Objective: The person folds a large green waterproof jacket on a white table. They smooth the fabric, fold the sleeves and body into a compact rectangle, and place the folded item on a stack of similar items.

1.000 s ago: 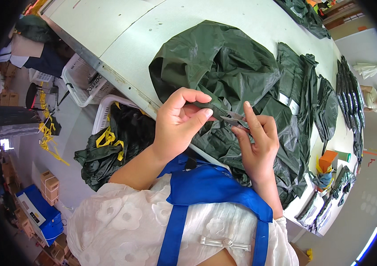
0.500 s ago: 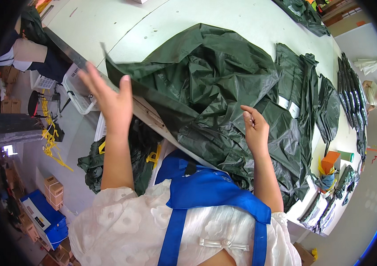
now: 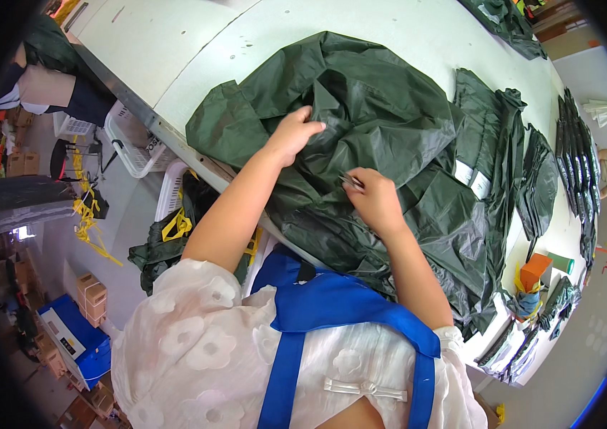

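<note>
A crumpled dark green garment [image 3: 382,114] of thin shiny cloth lies spread over the white table [image 3: 196,50]. My left hand [image 3: 292,134] presses down on its folds near the table's near edge, fingers pinching the cloth. My right hand [image 3: 373,199] rests on the garment just right of it and holds a small metal tool, likely snips [image 3: 350,180], whose tip points toward the left hand. Both forearms reach in from below, over a blue apron.
More dark green garments [image 3: 525,179] lie stacked at the right of the table, some folded. White plastic baskets [image 3: 135,146] stand under the table's left edge, one with dark cloth and yellow straps. An orange box [image 3: 534,270] sits at the right. Another person [image 3: 46,86] is at upper left.
My left hand, which had flung the garment up and out to the left, has come down onto the cloth. The garment now lies flatter on the table. My right hand stayed near the middle.
</note>
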Available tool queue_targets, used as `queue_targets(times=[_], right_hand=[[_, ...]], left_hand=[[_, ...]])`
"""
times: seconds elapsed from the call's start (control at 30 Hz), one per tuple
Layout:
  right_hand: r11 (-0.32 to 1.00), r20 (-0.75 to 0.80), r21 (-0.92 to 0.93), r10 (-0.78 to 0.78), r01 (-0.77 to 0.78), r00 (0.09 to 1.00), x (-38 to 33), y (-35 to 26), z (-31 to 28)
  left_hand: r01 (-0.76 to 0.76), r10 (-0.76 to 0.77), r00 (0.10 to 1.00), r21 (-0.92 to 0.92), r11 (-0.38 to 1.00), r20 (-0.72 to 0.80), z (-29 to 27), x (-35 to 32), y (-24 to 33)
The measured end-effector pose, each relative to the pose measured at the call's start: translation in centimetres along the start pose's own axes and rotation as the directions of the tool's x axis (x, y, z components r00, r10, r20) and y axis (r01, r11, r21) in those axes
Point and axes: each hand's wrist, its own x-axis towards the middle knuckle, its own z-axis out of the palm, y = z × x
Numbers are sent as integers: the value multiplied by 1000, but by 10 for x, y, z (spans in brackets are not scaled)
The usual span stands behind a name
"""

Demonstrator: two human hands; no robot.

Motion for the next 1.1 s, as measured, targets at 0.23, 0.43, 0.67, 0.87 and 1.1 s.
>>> queue_targets(times=[0.23,0.43,0.67,0.87,1.1], right_hand=[[898,-56,435,90,-57,994,-33,-26,-67],[639,-103,761,283,-108,954,-21,-30,-61],[81,19,996,241,-40,970,-52,-15,-69],[-315,21,948,180,38,983,-82,7,-77],[-393,-88,897,289,202,953,-99,19,-105]], left_hand=[[-631,558,774,442,638,300,35,-83,67],[-743,409,669,572,346,621,93,-138,65],[-517,532,847,255,817,9,67,-111,63],[-381,394,909,663,645,139,47,-85,72],[-511,407,844,291,809,349,54,-87,97]])
